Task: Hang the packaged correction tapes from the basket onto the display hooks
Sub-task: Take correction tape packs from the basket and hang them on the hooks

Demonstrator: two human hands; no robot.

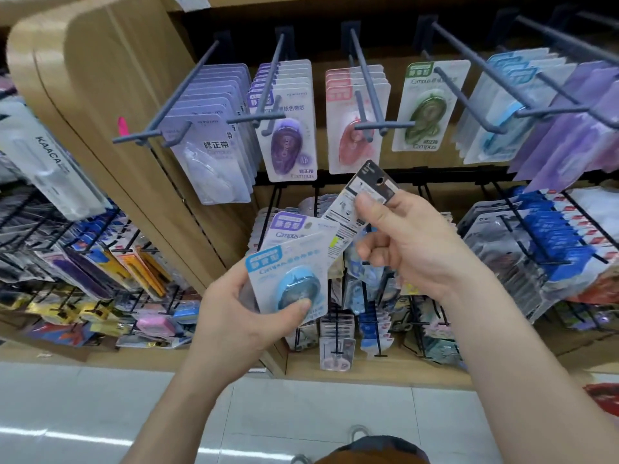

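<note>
Your right grip pinches one pack near its top, back side to you, so I can't tell its colour. Left grip is curled round the rest, w/ blue pack in front. Flip it, match the row, then thread its hole onto a hook.

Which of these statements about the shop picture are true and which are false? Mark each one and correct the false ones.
1. The left hand holds a blue-labelled pack at the front of its stack. True.
2. The right hand holds nothing. False: it pinches a back-facing pack.
3. The green pack hangs to the right of the pink packs. True.
4. The back-facing pack hangs on a hook. False: it is held below the upper hooks, on none of them.
</note>
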